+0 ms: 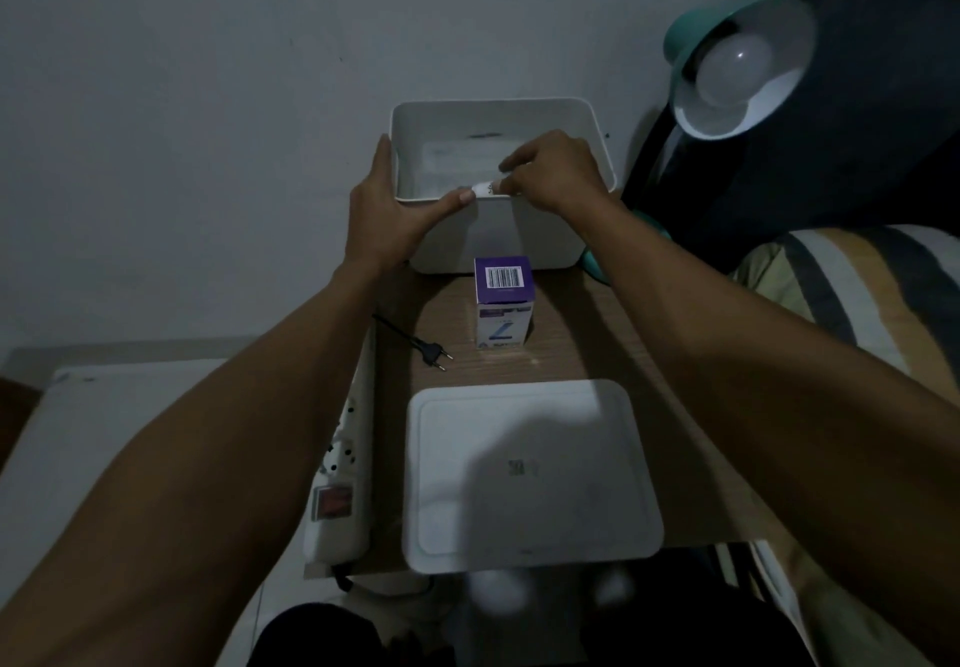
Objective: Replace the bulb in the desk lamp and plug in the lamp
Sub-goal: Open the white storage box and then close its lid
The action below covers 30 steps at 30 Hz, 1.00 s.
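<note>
A: Right hand [553,175] is over the white bin [498,229], fingers curled and pinching a small white object [485,189] at the near rim. Too small and dim to say what it is.

B: And the left hand [387,209]?

A: Spread along the bin's left wall, thumb stretched across the near rim, its tip touching that same white object.

B: Where's the bulb?

A: One bulb [727,71] sits in the teal lamp [743,68], up at the right, shade tilted toward us, well apart from both hands. A purple-and-white box [504,302] stands upright just in front of the bin, right between the forearms.

B: The plug?

A: Black plug [434,354] lies loose on the wooden table [597,344], left of the box. The white power strip [343,458] runs along the table's left edge, near the plug. The bin's white lid [530,474] lies flat nearest us. Striped bedding [852,292] at the right.
</note>
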Available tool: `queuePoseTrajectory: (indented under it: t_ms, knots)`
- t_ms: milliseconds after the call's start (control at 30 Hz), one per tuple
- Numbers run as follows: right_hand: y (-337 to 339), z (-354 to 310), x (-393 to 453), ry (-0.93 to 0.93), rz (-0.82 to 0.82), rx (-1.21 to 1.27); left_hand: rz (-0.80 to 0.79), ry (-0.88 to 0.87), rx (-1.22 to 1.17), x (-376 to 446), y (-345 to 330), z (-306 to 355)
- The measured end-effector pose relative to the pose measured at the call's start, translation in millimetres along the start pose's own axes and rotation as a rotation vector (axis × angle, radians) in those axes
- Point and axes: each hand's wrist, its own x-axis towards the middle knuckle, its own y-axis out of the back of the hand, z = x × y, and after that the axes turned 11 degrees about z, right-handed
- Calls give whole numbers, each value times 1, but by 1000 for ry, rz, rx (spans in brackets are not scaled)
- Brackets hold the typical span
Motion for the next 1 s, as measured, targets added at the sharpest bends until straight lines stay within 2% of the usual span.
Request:
queuePoseTrajectory:
  t_ms: [167,267,367,500,633,733,800,1000]
  knots:
    - [3,-4,-9,3,32,-6,-114,14,64,5,7,5]
    - [12,-6,-20,20,97,10,-180,112,179,9,14,15]
    - [26,-3,-38,36,193,40,-156,158,216,1,18,27]
    - [47,10,-72,35,232,30,-39,176,224,-41,26,43]
    - [54,31,-121,-74,203,34,-63,190,195,-105,38,44]
    - [49,52,-163,-185,140,31,-76,255,227,-151,50,43]
    - [43,67,-190,-240,86,13,-110,240,244,-179,56,45]
    - [18,104,-268,-303,21,-31,-149,317,308,-249,69,42]
